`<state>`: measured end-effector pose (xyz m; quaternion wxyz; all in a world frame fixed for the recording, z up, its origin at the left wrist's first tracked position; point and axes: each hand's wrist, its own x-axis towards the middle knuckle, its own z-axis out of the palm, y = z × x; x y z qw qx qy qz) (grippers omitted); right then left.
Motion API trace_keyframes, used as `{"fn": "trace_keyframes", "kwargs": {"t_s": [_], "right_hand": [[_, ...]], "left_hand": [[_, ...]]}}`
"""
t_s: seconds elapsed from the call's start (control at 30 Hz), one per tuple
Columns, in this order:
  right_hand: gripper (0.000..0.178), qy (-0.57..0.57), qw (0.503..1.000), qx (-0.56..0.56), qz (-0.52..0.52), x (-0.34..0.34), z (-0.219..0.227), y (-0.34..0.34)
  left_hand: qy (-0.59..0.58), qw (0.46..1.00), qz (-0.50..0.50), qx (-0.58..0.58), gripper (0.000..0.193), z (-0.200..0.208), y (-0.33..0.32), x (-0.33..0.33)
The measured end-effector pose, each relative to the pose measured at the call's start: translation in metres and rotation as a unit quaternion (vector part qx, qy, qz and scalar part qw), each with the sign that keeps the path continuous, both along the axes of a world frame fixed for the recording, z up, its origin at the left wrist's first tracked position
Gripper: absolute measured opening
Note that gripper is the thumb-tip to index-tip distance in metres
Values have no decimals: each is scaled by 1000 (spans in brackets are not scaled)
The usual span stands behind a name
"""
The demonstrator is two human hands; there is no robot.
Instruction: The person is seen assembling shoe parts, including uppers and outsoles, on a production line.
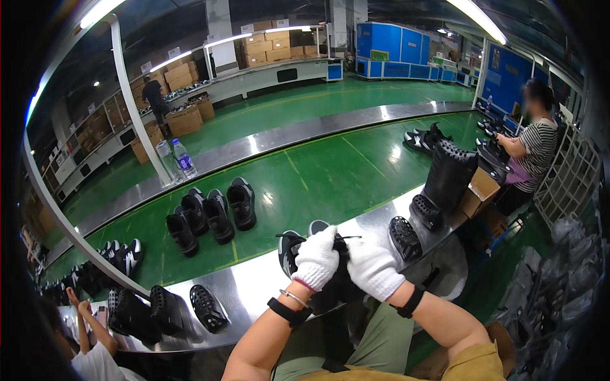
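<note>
Both my hands wear white knit gloves and are over a dark sneaker [325,293] at the near edge of the metal ledge. My left hand [318,259] is closed with the fingers pinched at a black shoelace [290,235], whose end sticks out to its left. Just right of it, my right hand [373,265] is closed by another stretch of lace that shows between the hands. The gloves hide most of the sneaker. Beside my left hand stands a second black and grey sneaker [289,251].
Several dark sneakers [218,216] stand on the green belt [298,178]. Black perforated shoe-shaped inserts [405,238] lie on the metal ledge [254,298], with tall stacks [450,173] at right. A carton [480,193], a bottle [183,158] and co-workers at both sides [537,146] are around.
</note>
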<state>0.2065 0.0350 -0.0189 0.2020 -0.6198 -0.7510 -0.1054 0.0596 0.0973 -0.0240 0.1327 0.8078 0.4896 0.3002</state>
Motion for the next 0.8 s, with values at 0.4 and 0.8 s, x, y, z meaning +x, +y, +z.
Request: {"fn": "trace_keyframes", "kwargs": {"t_s": [0.4, 0.8], "right_hand": [[79, 184, 963, -199, -8, 21, 0, 3], [63, 194, 954, -225, -30, 13, -71, 17]], "left_hand": [[-88, 995, -44, -32, 42, -8, -3, -13], [-91, 992, -60, 68, 56, -15, -33, -19]]}}
